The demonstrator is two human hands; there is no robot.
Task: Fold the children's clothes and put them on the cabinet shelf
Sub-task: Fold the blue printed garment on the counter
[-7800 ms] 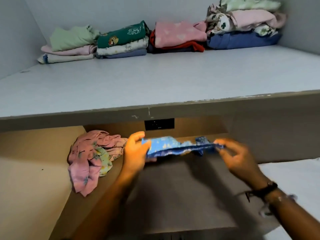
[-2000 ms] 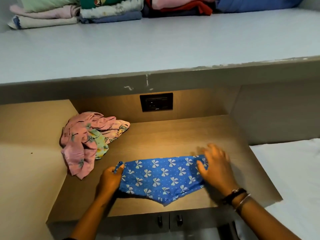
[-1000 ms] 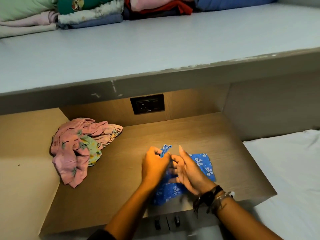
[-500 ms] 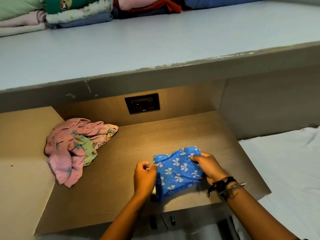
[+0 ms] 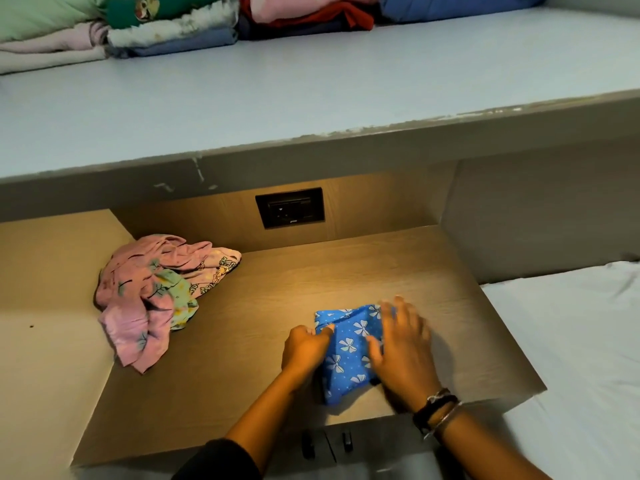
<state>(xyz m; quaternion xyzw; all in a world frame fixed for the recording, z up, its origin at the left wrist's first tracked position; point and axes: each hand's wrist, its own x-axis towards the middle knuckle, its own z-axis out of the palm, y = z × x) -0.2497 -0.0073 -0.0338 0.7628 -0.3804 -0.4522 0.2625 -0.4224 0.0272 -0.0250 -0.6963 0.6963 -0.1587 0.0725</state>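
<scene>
A small blue garment with white bows [image 5: 348, 348] lies folded into a compact rectangle on the wooden counter [image 5: 284, 306]. My left hand [image 5: 304, 348] pinches its left edge. My right hand [image 5: 403, 351] lies flat with spread fingers over its right half and hides that part. A crumpled pink garment with a floral piece [image 5: 156, 292] sits unfolded at the counter's left. Above, the grey cabinet shelf [image 5: 311, 84] carries stacks of folded clothes [image 5: 180, 26] along its back.
A black wall socket [image 5: 290, 207] is set in the panel behind the counter. A white bed sheet [image 5: 581, 358] lies to the right. Two dark cabinet handles [image 5: 325, 443] show below the counter's front edge.
The blue garment went from spread flat to folded in half, then to a small rectangle. My right hand has shifted from gripping its right edge to lying flat on top.
</scene>
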